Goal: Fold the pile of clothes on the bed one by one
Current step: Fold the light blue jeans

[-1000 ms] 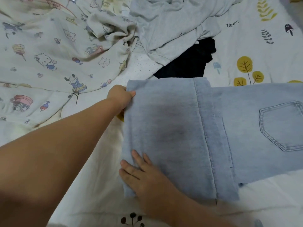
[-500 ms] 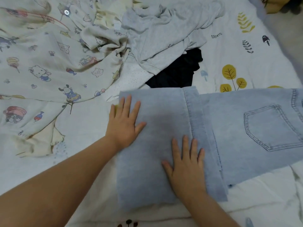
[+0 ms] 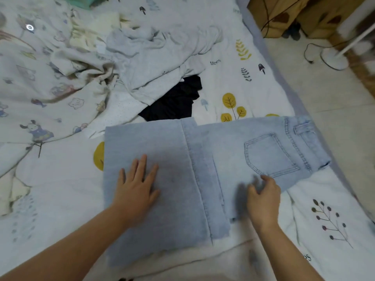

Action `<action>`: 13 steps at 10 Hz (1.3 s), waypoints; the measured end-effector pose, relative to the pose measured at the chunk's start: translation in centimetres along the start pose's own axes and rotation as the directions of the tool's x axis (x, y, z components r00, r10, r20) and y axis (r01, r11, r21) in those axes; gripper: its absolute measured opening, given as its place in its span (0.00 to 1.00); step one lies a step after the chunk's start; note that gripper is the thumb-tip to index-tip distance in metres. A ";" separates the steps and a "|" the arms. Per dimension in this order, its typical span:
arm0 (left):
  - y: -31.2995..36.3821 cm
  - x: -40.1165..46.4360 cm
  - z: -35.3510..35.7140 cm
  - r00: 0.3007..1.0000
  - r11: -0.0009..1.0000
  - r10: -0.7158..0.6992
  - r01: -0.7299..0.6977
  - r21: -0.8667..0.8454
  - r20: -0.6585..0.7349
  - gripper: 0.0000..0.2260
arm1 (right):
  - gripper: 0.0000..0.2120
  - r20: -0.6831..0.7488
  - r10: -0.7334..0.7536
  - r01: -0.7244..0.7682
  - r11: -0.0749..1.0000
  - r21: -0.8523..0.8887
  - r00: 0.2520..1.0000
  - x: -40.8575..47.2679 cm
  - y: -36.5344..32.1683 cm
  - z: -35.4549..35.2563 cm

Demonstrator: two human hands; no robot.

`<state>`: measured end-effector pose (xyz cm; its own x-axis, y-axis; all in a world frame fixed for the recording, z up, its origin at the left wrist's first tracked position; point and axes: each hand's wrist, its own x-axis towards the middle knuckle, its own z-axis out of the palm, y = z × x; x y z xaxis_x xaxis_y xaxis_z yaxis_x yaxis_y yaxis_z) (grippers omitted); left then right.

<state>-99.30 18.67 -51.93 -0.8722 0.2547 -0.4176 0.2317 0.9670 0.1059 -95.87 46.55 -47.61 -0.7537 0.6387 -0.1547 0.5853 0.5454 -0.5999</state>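
Light blue jeans (image 3: 174, 165) lie across the bed, legs folded back over themselves, the back pocket and waistband toward the right. My left hand (image 3: 137, 187) rests flat on the folded leg part with fingers straight and spread. My right hand (image 3: 263, 197) hovers at the near edge of the seat part, below the pocket; it is blurred and its fingers look loosely curved, holding nothing. Behind the jeans lies the pile: a grey-white top (image 3: 154, 57), a black garment (image 3: 176, 100) and a cartoon-print cream garment (image 3: 40, 88).
The bed cover (image 3: 253, 84) is white with leaf and tree prints. The bed's right edge runs diagonally; beyond it are a tiled floor (image 3: 334, 118), a white fan base with cable (image 3: 334, 55) and brown furniture (image 3: 304, 13).
My right hand slid rightward off the folded legs to the seat part near the pocket. My left hand moved down and right onto the middle of the fold. The camera view shifted right.
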 end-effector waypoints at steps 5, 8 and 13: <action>-0.4 -1.9 1.0 0.994 0.985 -0.074 0.061 -0.159 -0.081 0.29 | 0.56 0.589 0.319 -0.650 0.131 0.749 0.743 14.8 5.9 -8.1; 0.3 -3.0 -0.2 0.961 0.890 -0.247 0.175 -0.421 -0.123 0.38 | 0.22 0.122 -0.011 -0.091 0.604 0.792 0.992 11.4 -0.7 -8.8; -2.8 -4.0 -5.3 0.846 -0.369 -0.395 0.211 -0.905 0.359 0.29 | 0.19 0.183 -0.796 0.797 0.597 0.087 0.577 -10.6 -8.9 4.9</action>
<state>-98.73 15.01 -45.80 -0.6747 -0.1678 -0.7187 -0.6597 -0.2994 0.6893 -94.49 32.29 -44.46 -0.9553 -0.1652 0.2451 -0.2773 0.7880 -0.5497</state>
